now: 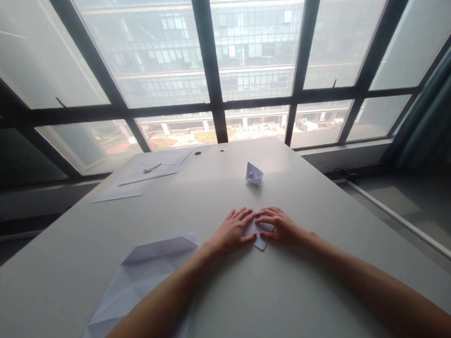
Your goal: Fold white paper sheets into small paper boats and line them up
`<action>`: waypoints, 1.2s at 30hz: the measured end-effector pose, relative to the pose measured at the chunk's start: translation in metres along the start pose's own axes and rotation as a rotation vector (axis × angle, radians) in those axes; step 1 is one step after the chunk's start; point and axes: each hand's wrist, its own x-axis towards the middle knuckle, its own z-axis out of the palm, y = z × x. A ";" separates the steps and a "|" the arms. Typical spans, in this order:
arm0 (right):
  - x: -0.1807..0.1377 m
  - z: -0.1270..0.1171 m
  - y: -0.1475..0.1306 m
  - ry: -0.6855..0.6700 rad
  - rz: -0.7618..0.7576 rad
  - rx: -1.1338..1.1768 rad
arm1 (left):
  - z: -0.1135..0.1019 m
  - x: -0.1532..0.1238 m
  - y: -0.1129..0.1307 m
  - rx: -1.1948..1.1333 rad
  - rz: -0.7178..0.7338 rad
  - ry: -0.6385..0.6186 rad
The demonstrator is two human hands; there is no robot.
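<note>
A: How is the table (pixel 254 307) running on the left?

B: Its left edge is slanting outward toward the near side. Near the far end of that edge, overlapping sheets (pixel 125 192) are lying, with a small white item (pixel 151 167) resting on them.

A: And closer in?

B: The creased paper (pixel 122 293) is spreading across the near left, and the left forearm (pixel 178 285) is crossing over part of it. White tabletop is stretching from it to the left edge, giving room.

A: What about the middle and right?

B: The far edge is running below the windows (pixel 257 43). Past the right forearm (pixel 357 268), tabletop is reaching to the right edge, offering room there too. A white rail (pixel 407 228) is running beyond it.

A: Where is the folded paper (pixel 260 243) lying?

B: Between and under the fingers. The left hand (pixel 234 232) is resting on its left part, fingers spreading; the right hand (pixel 286 229) is arching over its right part, thumb standing apart from fingers. Neither is clamping.

A: Are they touching each other?

B: The upper fingertips are nearly meeting; I can't tell about contact. A paper figure (pixel 254 173) is standing just beyond both.
</note>
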 end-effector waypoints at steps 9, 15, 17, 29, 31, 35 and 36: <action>-0.003 0.006 0.006 -0.069 0.093 -0.034 | -0.004 -0.002 0.003 0.037 0.019 -0.059; -0.002 0.006 0.007 -0.115 0.159 -0.008 | -0.001 -0.001 0.001 0.020 -0.009 -0.034; -0.001 0.005 0.005 -0.111 0.166 -0.008 | 0.001 -0.001 0.000 -0.004 -0.022 -0.010; -0.001 0.006 0.006 -0.098 0.178 -0.020 | 0.000 0.003 -0.001 -0.198 -0.002 0.268; -0.001 0.006 0.006 -0.101 0.176 -0.021 | -0.003 0.002 0.002 -0.191 0.006 0.254; -0.001 0.006 0.005 -0.095 0.171 -0.031 | -0.007 -0.001 0.005 -0.142 -0.004 0.203; -0.001 0.006 0.006 -0.092 0.178 -0.039 | -0.007 -0.002 0.005 -0.129 -0.003 0.190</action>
